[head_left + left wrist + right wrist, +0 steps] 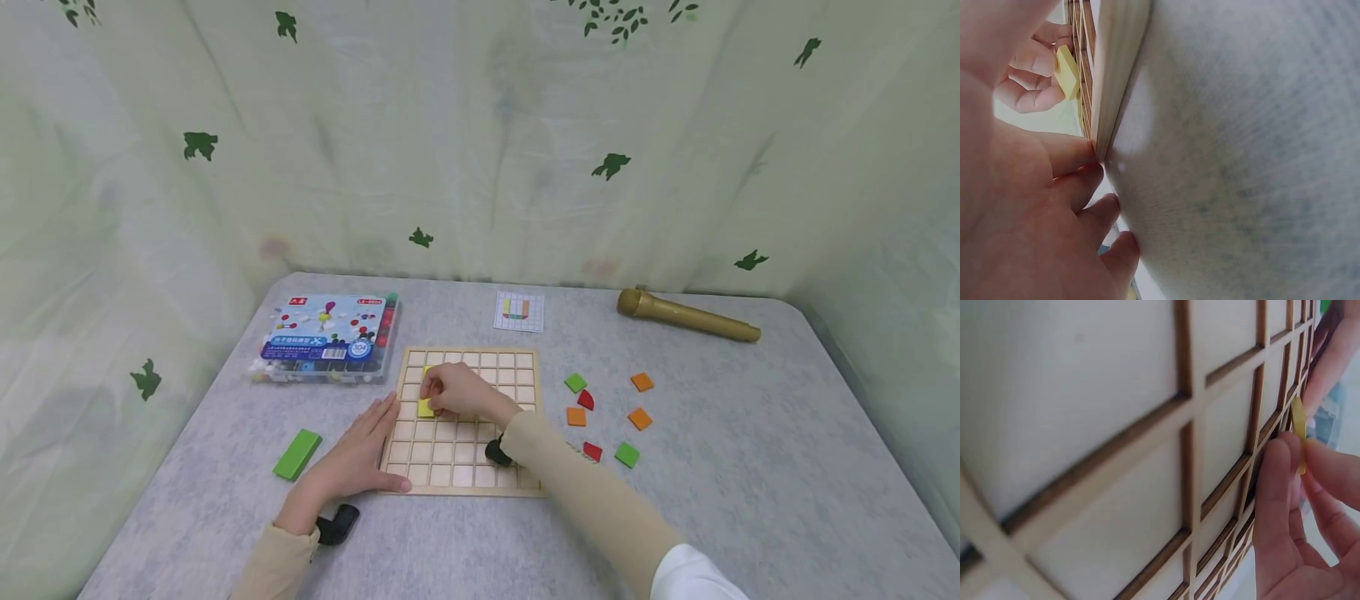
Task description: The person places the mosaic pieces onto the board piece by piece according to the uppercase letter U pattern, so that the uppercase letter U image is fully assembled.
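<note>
In the head view a wooden grid board [487, 492] lies on the table. My right hand [463, 390] is over its left part and pinches a yellow tile [1299, 428] between thumb and fingers. The left wrist view shows this tile [1067, 74] tilted, close over the grid. More yellow [427, 368] shows just behind the right hand, mostly hidden by it. My left hand [358, 454] rests along the board's left edge with its fingers extended, the thumb at the front left corner. Its fingertips touch the board's side and the table in the left wrist view.
Right of the board lie several loose tiles: green squares [627, 454], orange squares [641, 382] and red quarter-round pieces [586, 401]. A green block [297, 454] is at left, a clear plastic case [326, 337] behind it. Farther back are a pattern card [519, 312] and a gold microphone-shaped object [686, 315].
</note>
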Demonstrator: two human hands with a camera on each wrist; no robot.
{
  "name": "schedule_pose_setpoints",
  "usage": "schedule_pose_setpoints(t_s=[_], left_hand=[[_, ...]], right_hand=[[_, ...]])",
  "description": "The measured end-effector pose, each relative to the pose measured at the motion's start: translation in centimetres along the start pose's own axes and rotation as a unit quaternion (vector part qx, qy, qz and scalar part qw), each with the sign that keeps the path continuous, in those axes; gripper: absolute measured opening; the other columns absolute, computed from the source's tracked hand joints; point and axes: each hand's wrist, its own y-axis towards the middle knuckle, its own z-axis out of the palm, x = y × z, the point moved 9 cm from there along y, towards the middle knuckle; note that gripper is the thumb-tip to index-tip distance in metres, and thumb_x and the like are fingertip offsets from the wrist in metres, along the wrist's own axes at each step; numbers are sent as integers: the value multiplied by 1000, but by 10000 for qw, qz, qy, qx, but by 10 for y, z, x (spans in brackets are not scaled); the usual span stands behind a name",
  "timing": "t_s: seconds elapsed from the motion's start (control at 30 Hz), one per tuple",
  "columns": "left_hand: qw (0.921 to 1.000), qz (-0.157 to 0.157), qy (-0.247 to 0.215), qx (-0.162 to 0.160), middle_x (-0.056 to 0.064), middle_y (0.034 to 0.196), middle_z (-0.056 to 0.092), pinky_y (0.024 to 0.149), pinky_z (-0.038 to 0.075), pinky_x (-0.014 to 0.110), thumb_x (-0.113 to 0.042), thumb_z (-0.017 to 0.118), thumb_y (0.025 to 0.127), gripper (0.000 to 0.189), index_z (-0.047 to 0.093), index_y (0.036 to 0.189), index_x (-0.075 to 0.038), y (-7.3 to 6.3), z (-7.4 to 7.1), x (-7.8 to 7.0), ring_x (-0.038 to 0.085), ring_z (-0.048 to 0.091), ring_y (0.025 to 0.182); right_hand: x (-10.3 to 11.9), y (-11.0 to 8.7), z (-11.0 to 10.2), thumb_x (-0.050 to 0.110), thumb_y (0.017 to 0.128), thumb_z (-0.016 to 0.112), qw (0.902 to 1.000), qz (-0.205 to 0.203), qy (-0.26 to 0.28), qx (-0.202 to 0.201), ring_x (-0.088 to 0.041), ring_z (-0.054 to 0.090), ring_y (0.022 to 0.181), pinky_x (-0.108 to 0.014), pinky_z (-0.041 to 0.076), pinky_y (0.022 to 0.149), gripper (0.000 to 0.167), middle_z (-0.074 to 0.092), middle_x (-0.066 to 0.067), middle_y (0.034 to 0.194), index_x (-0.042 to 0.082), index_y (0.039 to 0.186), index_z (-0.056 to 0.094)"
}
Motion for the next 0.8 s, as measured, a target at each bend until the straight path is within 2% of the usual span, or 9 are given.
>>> schedule_pose_setpoints(t_s=[0.2,0.33,0.43,0.57,0.8], left_hand=[[10000,10,7,-1,22,157,6,112,12,57,-48,80,72,116,14,149,9,0,-1,-1,42,5,142],[10000,-9,8,-6,22,157,7,112,12,57,-47,80,72,116,14,149,9,0,0,-1,42,5,142],[10000,-12,31,-11,22,157,7,112,13,57,-48,80,72,116,15,149,9,0,0,0,42,5,142],[10000,-38,59,-11,21,157,7,112,13,57,-49,80,71,117,15,149,9,1,1,1,42,5,142],[9999,-102,95,-24,20,158,6,112,12,56,-51,80,70,118,15,149,8,2,2,4,41,5,142]], right_hand=[[2,-1,-1,-7,85,61,9994,0,-321,-160,-13,55,55,-20,45,52,14,58,-3,66,6,89,65],[1,-1,0,-6,84,62,9992,-8,-345,-199,-9,52,53,-19,45,53,14,56,-1,65,7,89,66],[-2,-4,-1,-4,85,63,9998,-24,-116,-158,-11,53,54,-21,46,53,12,58,-1,67,7,89,66],[-9,-11,-7,0,87,63,9986,-47,525,-48,-17,59,61,-26,52,56,8,61,-3,76,4,93,67],[-21,-33,-34,4,91,62,9935,-358,1074,94,-22,60,75,-32,53,69,13,63,-4,85,-2,101,66]])
